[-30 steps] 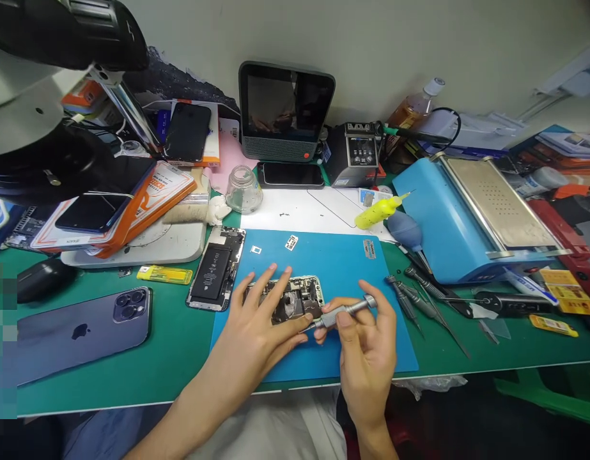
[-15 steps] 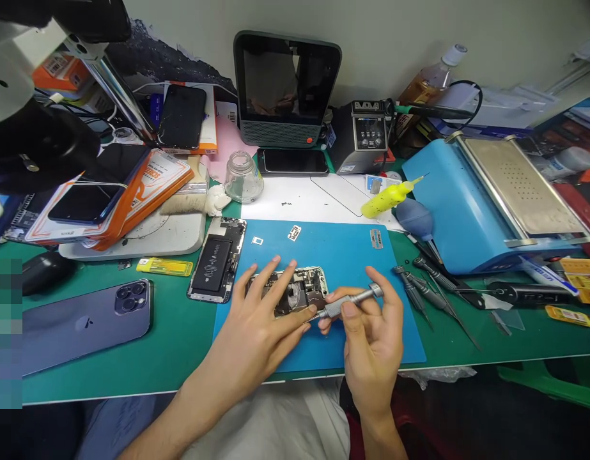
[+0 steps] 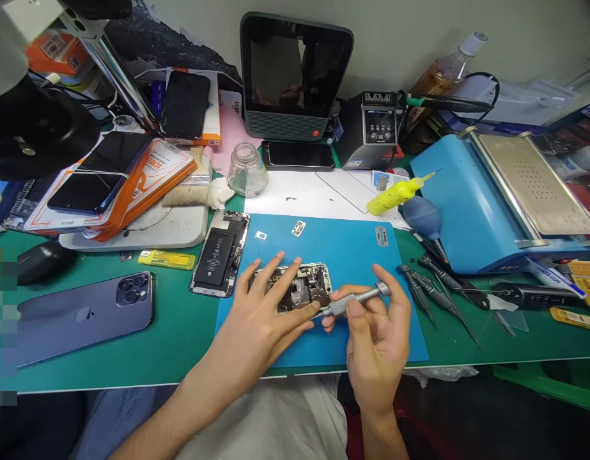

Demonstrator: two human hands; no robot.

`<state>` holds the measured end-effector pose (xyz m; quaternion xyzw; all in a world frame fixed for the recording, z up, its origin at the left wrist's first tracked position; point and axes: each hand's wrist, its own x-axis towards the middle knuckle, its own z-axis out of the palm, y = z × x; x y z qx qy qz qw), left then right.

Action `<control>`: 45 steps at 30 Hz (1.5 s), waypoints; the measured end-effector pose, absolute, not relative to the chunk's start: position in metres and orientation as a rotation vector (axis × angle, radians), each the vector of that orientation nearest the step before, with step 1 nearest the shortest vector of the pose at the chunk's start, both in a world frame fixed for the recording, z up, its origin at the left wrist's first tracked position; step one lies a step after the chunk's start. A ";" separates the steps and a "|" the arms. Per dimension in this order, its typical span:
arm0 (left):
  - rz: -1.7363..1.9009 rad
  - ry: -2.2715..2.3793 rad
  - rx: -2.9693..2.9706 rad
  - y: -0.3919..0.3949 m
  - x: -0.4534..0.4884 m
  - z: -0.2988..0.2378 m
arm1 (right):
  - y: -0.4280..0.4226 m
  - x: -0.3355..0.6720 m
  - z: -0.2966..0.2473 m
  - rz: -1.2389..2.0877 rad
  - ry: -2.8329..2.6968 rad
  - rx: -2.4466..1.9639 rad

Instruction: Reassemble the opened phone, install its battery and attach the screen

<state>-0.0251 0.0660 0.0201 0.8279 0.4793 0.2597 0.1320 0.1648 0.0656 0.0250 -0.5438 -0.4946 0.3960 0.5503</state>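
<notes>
Little has changed, so I judge the same step continues: my right hand's [image 3: 378, 345] grip holds the screwdriver [image 3: 341, 306]; my left hand [image 3: 256, 329], fingers spread, rests over the opened phone [image 3: 304, 291] on the mat [image 3: 349, 246].

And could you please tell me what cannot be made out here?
In the head view:
Opened phone: left part covered by the left hand.
Screwdriver: tip hidden or too small beside that hand.
Blue machine: right end cut off by the picture's edge.
Battery: print too small to read.
</notes>
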 end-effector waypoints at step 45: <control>0.734 1.346 2.388 0.064 -0.028 0.021 | 0.070 0.165 0.021 0.936 -1.135 -1.138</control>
